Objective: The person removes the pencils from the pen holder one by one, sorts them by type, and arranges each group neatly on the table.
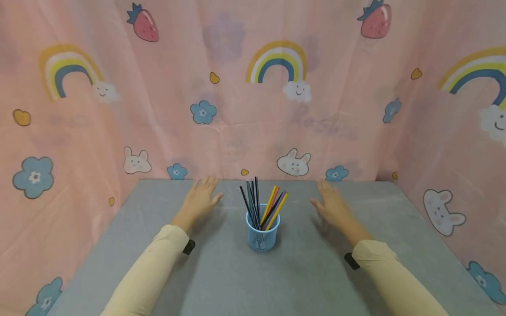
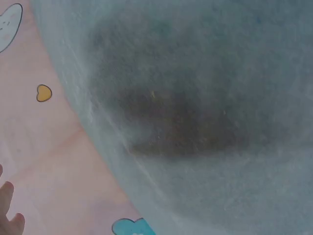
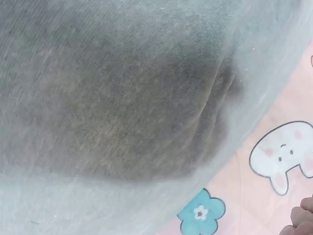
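Between my two hands stands a light blue plastic cup (image 1: 262, 239), upright on the grey table. Several thin sticks lean in it: dark ones (image 1: 253, 199) to the left, yellow, orange and purple ones (image 1: 274, 206) to the right. My left hand (image 1: 200, 197) is stretched out over the far left of the table, fingers extended, with nothing in it. On the other side my right hand (image 1: 332, 202) reaches out the same way, also holding nothing. Just the fingertips (image 2: 6, 198) of the left hand show in the left wrist view, and a few right fingertips (image 3: 302, 215) in the right wrist view.
A grey cloth covers the table (image 1: 257, 285), with a few creases near its far edge. Around its back and sides hangs a pink curtain (image 1: 245, 131) printed with rainbows, rabbits and flowers. Dark wrist cameras (image 1: 189, 247) are strapped below both pale yellow sleeves (image 1: 148, 276).
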Tool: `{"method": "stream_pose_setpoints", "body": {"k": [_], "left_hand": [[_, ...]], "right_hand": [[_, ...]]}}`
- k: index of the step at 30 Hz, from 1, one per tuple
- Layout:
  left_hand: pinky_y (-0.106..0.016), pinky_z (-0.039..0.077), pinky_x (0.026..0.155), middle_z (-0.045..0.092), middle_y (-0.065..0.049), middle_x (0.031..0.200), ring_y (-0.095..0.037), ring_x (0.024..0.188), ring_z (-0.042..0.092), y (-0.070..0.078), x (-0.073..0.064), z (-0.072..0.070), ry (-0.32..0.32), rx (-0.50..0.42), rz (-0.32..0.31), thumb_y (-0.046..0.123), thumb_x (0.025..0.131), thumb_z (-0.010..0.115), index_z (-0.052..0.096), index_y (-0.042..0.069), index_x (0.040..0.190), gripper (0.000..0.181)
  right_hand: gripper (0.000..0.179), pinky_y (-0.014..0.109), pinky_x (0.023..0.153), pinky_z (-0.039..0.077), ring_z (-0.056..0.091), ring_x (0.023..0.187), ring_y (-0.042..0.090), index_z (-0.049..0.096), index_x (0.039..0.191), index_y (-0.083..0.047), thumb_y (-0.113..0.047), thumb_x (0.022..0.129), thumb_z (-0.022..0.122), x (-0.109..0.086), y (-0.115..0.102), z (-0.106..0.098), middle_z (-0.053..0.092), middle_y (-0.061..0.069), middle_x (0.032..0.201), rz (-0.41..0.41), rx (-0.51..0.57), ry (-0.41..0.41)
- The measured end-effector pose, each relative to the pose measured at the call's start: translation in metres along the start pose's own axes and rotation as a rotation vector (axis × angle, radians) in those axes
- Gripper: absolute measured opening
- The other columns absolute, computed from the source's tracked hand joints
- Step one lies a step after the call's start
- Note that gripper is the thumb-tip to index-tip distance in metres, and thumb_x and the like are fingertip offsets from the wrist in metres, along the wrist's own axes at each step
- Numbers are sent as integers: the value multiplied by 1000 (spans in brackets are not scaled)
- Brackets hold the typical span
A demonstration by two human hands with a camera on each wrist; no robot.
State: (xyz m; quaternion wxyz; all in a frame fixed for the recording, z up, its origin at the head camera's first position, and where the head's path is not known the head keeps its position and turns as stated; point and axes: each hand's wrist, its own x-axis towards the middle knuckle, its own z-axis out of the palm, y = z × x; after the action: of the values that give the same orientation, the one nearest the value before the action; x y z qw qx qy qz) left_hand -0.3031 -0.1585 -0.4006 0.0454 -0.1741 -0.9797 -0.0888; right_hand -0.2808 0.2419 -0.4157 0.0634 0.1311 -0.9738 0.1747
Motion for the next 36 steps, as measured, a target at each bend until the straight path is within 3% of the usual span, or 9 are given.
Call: {"method": "stream_pose_setpoints", "body": {"k": [5,14,22,36], "left_hand": [[-55,13,126,24,-15,164,-34,152,22,8,-2,2,32,-37,20,40,103,49,26,2,156,68],[-54,17,125,25,-14,164,-32,152,24,21,-7,4,57,-96,63,37,103,52,28,3,155,68],[-52,16,126,23,-13,165,-31,153,23,28,-15,5,60,-200,36,38,102,52,25,4,156,69],[-53,18,125,29,-13,163,-33,151,26,41,-31,9,95,-363,13,30,102,53,35,4,153,59]], "right_hand": [[66,61,122,12,16,150,46,21,150,15,-22,104,49,-2,-8,1,17,33,160,9,62,3],[66,61,119,23,23,147,48,21,153,9,-24,104,50,-14,-26,2,17,29,161,66,165,17],[66,58,120,24,27,147,44,24,154,5,-28,104,50,-21,-41,2,19,24,161,74,239,19],[63,56,116,30,32,146,40,33,151,2,-29,102,56,-31,-56,8,28,20,159,61,338,45]]}}
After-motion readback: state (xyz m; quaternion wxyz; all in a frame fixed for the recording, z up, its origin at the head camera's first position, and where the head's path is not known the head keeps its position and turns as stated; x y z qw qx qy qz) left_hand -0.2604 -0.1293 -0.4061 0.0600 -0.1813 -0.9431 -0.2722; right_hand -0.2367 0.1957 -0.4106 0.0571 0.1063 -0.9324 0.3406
